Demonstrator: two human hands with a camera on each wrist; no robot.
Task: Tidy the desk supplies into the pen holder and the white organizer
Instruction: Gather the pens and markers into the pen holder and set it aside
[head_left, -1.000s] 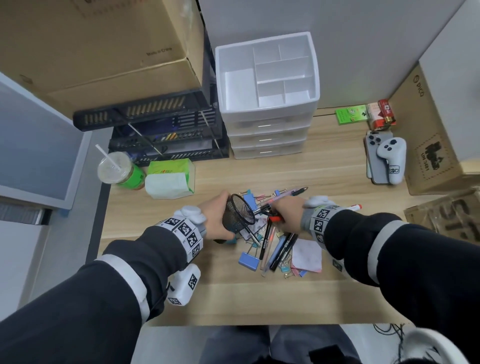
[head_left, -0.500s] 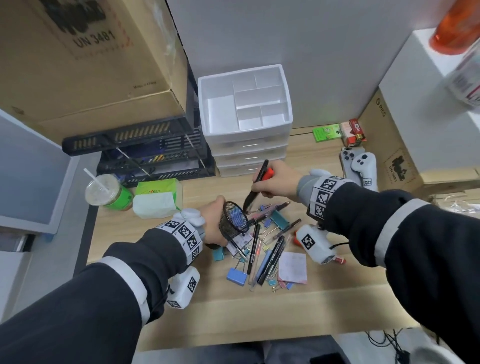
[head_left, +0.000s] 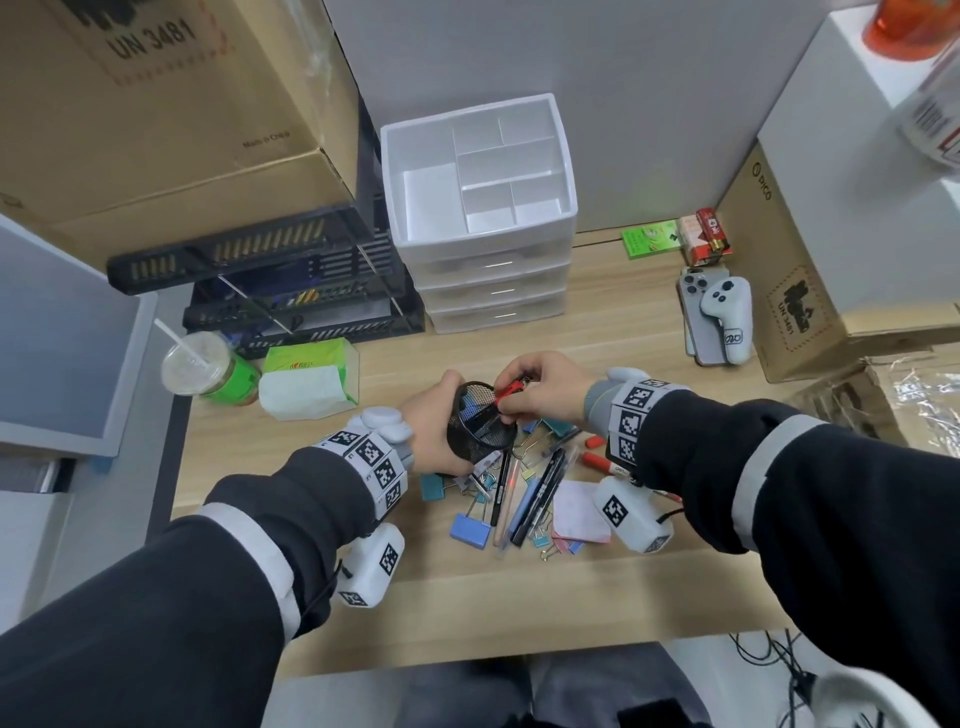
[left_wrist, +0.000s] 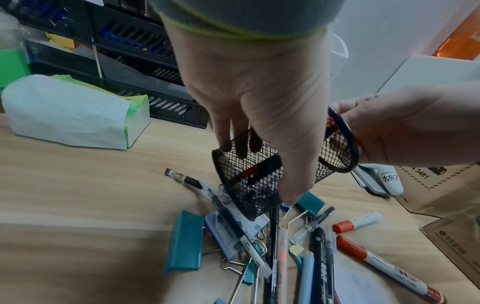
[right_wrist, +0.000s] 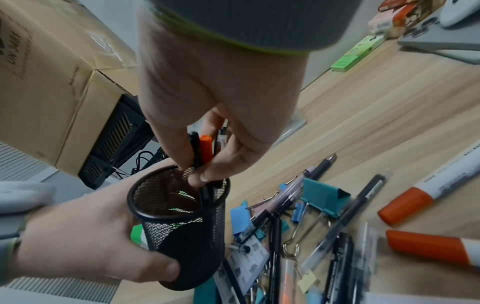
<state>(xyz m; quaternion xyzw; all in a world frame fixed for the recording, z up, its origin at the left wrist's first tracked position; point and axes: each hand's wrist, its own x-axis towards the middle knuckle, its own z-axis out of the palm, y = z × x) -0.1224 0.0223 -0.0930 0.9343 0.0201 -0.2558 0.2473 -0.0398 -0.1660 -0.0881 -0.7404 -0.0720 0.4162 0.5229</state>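
My left hand (head_left: 434, 428) grips a black mesh pen holder (head_left: 475, 426), tilted a little above the wooden desk. My right hand (head_left: 519, 397) pinches a small bunch of pens (head_left: 510, 388), one with a red cap, their lower ends inside the holder's mouth. In the right wrist view the red-capped pen (right_wrist: 206, 150) and a black one stand between my fingers (right_wrist: 200, 174) over the pen holder (right_wrist: 182, 236). Loose pens, markers and binder clips (head_left: 519, 493) lie under both hands. The white organizer (head_left: 483, 244) stands behind, its top compartments bare.
A tissue pack (head_left: 311, 379) and a cup with a straw (head_left: 208, 369) sit at the left. Black stacked trays (head_left: 291, 301) stand beside the organizer. A phone with a white controller (head_left: 722, 317) and cardboard boxes (head_left: 800, 291) are at the right.
My right hand picked pens out of the pile, lifted them above the desk, then brought them down into the holder's mouth. My left hand kept hold of the holder.
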